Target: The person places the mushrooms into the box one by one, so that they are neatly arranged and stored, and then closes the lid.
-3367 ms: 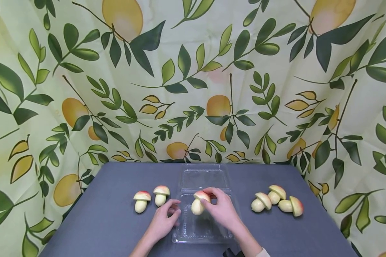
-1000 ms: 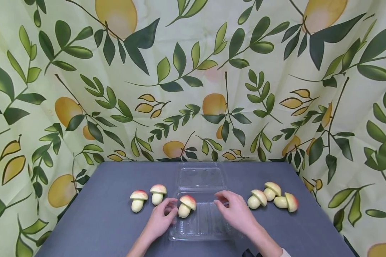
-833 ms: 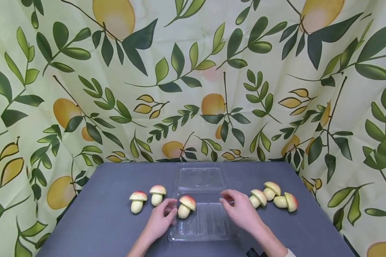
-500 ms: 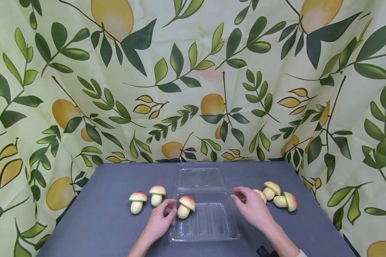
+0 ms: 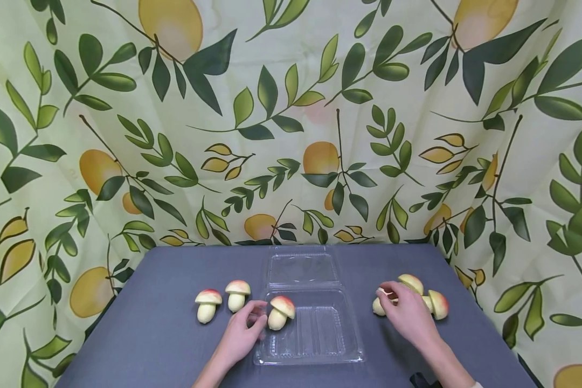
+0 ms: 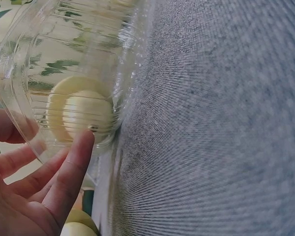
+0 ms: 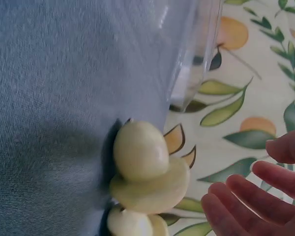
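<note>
One mushroom (image 5: 280, 313) is placed in the clear container (image 5: 320, 330) midway between the counter's (image 5: 170, 339) side edges, while two mushrooms (image 5: 208, 305) leftward and three mushrooms (image 5: 438, 304) rightward are left outside, nothing being grasped by the relaxed left hand (image 5: 242, 331) or loose-fingered right hand (image 5: 409, 312).

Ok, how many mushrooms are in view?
6: two mushrooms left of the clear box, one mushroom inside it, and three mushrooms on the right, partly behind the right hand; more could be hidden there.
</note>
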Action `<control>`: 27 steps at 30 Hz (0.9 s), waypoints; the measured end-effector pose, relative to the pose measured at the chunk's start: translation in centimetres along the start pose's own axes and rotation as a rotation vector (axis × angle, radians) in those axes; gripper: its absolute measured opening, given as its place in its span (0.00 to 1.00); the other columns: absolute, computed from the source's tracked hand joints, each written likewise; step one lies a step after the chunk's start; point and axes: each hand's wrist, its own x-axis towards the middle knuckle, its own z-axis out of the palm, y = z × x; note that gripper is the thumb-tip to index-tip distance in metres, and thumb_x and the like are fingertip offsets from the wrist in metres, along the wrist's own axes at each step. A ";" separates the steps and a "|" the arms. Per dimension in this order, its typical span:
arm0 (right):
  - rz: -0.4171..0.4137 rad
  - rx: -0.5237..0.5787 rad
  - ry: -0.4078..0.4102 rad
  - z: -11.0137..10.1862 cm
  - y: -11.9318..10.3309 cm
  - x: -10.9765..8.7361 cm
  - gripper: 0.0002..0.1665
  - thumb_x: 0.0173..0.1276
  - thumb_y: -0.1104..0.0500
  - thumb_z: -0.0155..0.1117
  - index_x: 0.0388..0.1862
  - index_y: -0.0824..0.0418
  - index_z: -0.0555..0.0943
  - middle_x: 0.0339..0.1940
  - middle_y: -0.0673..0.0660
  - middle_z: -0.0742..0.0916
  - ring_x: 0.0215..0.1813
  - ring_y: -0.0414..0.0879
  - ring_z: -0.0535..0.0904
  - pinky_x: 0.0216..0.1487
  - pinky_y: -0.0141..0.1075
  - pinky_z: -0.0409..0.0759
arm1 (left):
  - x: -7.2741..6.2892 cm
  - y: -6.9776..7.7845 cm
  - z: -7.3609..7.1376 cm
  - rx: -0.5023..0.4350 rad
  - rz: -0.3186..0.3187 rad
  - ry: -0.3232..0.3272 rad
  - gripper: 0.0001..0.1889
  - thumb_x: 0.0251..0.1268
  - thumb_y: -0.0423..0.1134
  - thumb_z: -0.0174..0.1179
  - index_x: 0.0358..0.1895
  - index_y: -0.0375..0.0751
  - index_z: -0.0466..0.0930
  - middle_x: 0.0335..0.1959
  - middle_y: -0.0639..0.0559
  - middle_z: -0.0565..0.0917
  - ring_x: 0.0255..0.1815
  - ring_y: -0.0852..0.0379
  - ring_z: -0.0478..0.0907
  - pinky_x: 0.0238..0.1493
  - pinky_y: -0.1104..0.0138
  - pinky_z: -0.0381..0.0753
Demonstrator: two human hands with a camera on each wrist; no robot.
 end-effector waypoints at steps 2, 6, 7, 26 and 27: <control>0.002 -0.005 0.027 0.0 0.6 0.1 0.09 0.71 0.60 0.67 0.45 0.63 0.86 0.40 0.55 0.89 0.41 0.50 0.86 0.43 0.47 0.86 | 0.0 0.0 -0.1 0.001 -0.004 -0.006 0.15 0.72 0.33 0.61 0.58 0.32 0.78 0.42 0.43 0.83 0.29 0.54 0.83 0.28 0.66 0.85; 0.011 -0.007 0.057 -0.1 1.7 0.4 0.10 0.71 0.60 0.67 0.45 0.64 0.86 0.41 0.57 0.89 0.41 0.53 0.87 0.43 0.49 0.86 | -0.1 -0.1 0.0 -0.005 -0.010 -0.006 0.15 0.72 0.33 0.60 0.58 0.31 0.78 0.41 0.43 0.83 0.27 0.54 0.83 0.27 0.66 0.85; 0.014 -0.008 0.062 -0.2 2.0 0.4 0.10 0.71 0.60 0.67 0.46 0.65 0.86 0.41 0.58 0.88 0.41 0.54 0.86 0.43 0.50 0.86 | -0.1 -0.1 0.0 -0.004 -0.011 -0.005 0.15 0.72 0.32 0.60 0.58 0.31 0.78 0.41 0.43 0.83 0.27 0.54 0.83 0.27 0.66 0.85; 0.119 -0.039 -0.051 0.8 4.9 0.2 0.23 0.73 0.55 0.65 0.56 0.73 0.80 0.50 0.70 0.86 0.50 0.64 0.83 0.50 0.59 0.80 | 0.1 0.0 -0.1 0.003 -0.026 -0.020 0.15 0.73 0.34 0.60 0.59 0.33 0.78 0.41 0.44 0.83 0.28 0.53 0.83 0.27 0.66 0.85; 0.119 -0.040 -0.057 0.9 4.9 0.2 0.23 0.72 0.55 0.65 0.56 0.73 0.80 0.49 0.70 0.86 0.50 0.64 0.83 0.50 0.59 0.80 | 0.1 0.0 -0.1 -0.002 -0.027 -0.020 0.15 0.73 0.34 0.60 0.59 0.33 0.78 0.41 0.43 0.83 0.29 0.53 0.83 0.27 0.66 0.85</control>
